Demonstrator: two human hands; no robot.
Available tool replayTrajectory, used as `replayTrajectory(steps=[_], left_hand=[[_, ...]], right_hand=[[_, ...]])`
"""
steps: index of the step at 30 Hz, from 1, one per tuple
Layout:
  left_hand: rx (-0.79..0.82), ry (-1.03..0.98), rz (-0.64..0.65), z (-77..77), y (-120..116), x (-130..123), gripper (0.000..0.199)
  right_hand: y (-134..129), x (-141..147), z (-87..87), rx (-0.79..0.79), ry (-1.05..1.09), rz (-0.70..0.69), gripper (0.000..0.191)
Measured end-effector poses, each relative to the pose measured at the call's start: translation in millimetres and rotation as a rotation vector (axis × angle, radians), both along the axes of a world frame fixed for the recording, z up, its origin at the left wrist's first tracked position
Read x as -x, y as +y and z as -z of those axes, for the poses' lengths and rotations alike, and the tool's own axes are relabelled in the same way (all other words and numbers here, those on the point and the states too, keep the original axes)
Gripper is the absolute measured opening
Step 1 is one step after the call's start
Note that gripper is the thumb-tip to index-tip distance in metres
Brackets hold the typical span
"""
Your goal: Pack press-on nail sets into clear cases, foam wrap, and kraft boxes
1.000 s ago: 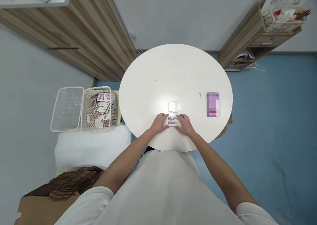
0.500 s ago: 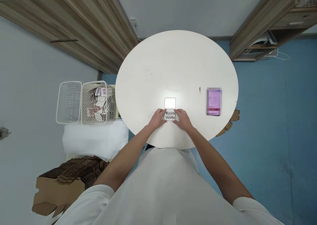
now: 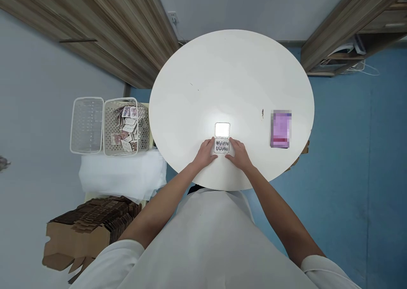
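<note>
A small clear plastic case (image 3: pixel 221 151) lies on the white round table (image 3: pixel 232 68) near its front edge. Its lid (image 3: pixel 222 130) is raised and tipped back, bright with glare. Two rows of small shiny silver-purple pieces (image 3: pixel 221 144) fill the base; their exact kind is too small to make out. My left hand (image 3: pixel 205 153) has its fingers along the case's left side and its thumb by the front corner. Mirroring it, my right hand (image 3: pixel 240 153) holds the right side, thumb at the near right corner.
On the table's right lies a blurred purple packet (image 3: pixel 281 128). A white perforated basket (image 3: pixel 110 151) with printed cards stands left of the table, beside another basket (image 3: pixel 87 149). White sheeting (image 3: pixel 121 174) and stacked folded cardboard (image 3: pixel 79 240) are nearer me. Wooden cabinets (image 3: pixel 127 38) stand behind.
The view has shifted slightly, so the table and case appear a little farther right. Both thumbs have slid inward along the case's front; the lid stays up.
</note>
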State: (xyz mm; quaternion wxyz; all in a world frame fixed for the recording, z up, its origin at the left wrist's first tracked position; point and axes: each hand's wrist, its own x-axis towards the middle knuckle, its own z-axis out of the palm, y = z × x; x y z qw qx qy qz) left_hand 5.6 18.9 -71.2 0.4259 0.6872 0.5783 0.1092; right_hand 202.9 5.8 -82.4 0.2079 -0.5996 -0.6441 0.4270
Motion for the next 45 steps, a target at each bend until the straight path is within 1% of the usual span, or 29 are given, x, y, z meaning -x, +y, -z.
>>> replayTrajectory(steps=[3, 5, 7, 9, 11, 13, 17, 19, 21, 23, 26, 27, 30, 33, 38, 42, 45], left_hand=[[0.085, -0.078, -0.152, 0.7, -7.9, -3.0, 0.069], [0.126, -0.145, -0.243, 4.4, -9.7, -4.4, 0.06], [0.156, -0.205, -0.334, 9.3, -8.8, -4.7, 0.055], [0.203, -0.27, -0.434, 12.8, -6.9, -3.4, 0.052], [0.26, -0.346, -0.516, 12.5, -6.5, -0.3, 0.049], [0.315, -0.446, -0.546, 8.0, -9.0, 4.9, 0.044], [0.415, -0.644, -0.498, -8.7, -21.2, 21.1, 0.037], [0.454, -0.697, -0.464, -17.6, -28.0, 31.6, 0.039], [0.492, -0.71, -0.438, -25.6, -33.0, 43.0, 0.042], [0.519, -0.724, -0.402, -32.4, -35.7, 54.6, 0.041], [0.52, -0.81, -0.348, -41.3, -37.6, 70.9, 0.039], [0.52, -0.833, -0.338, -44.1, -38.4, 75.8, 0.039], [0.546, -0.86, -0.313, -51.3, -42.9, 88.8, 0.039], [0.599, -0.874, -0.291, -55.8, -47.7, 98.8, 0.041], [0.693, -0.95, -0.257, -59.3, -49.8, 106.6, 0.038], [0.743, -1.019, -0.29, -60.4, -49.4, 105.0, 0.032], [0.766, -1.055, -0.331, -60.5, -49.1, 100.5, 0.027]], right_hand=[[-3.4, 2.5, -4.0, 0.132, 0.171, 0.152, 0.072], [-4.3, 6.6, -5.4, 0.228, 0.318, 0.26, 0.069], [-4.8, 12.6, -6.0, 0.299, 0.42, 0.346, 0.069], [-6.1, 19.8, -7.1, 0.344, 0.472, 0.423, 0.069], [-9.9, 27.1, -10.4, 0.365, 0.514, 0.495, 0.07], [-16.7, 34.1, -17.0, 0.355, 0.558, 0.553, 0.068], [-38.1, 48.4, -37.6, 0.286, 0.655, 0.615, 0.06], [-49.8, 56.7, -48.0, 0.241, 0.712, 0.634, 0.056], [-59.4, 65.5, -56.0, 0.204, 0.767, 0.666, 0.052], [-65.2, 74.1, -61.5, 0.212, 0.823, 0.673, 0.05], [-65.7, 85.3, -68.0, 0.254, 0.851, 0.707, 0.042], [-64.4, 88.8, -70.4, 0.283, 0.862, 0.696, 0.038], [-59.5, 98.6, -78.5, 0.378, 0.909, 0.604, 0.028], [-57.0, 105.7, -85.6, 0.414, 0.939, 0.554, 0.025], [-60.1, 105.3, -95.3, 0.422, 0.997, 0.483, 0.032], [-63.9, 102.0, -100.9, 0.422, 1.069, 0.446, 0.03], [-66.8, 102.5, -102.6, 0.398, 1.114, 0.46, 0.027]])
